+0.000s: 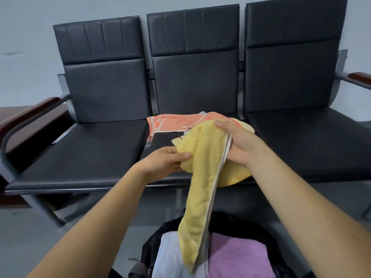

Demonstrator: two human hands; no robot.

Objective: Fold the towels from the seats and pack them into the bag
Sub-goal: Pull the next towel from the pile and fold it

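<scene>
A yellow towel (202, 177) hangs from both hands in front of the middle seat, its lower end dangling over the open black bag (152, 241) on the floor. My left hand (166, 161) pinches its left edge. My right hand (239, 141) grips its upper folded edge with the white border. An orange patterned towel (172, 122) lies spread at the back of the middle seat, with a pale cloth edge peeking from under it. In the bag lie a purple towel (239, 257) and a white towel (168, 255).
A row of three black padded seats (90, 149) stands against a pale wall, with wood-topped armrests at the left (30, 111) and right (359, 76). The floor is grey. The bag sits just before the bench's front rail.
</scene>
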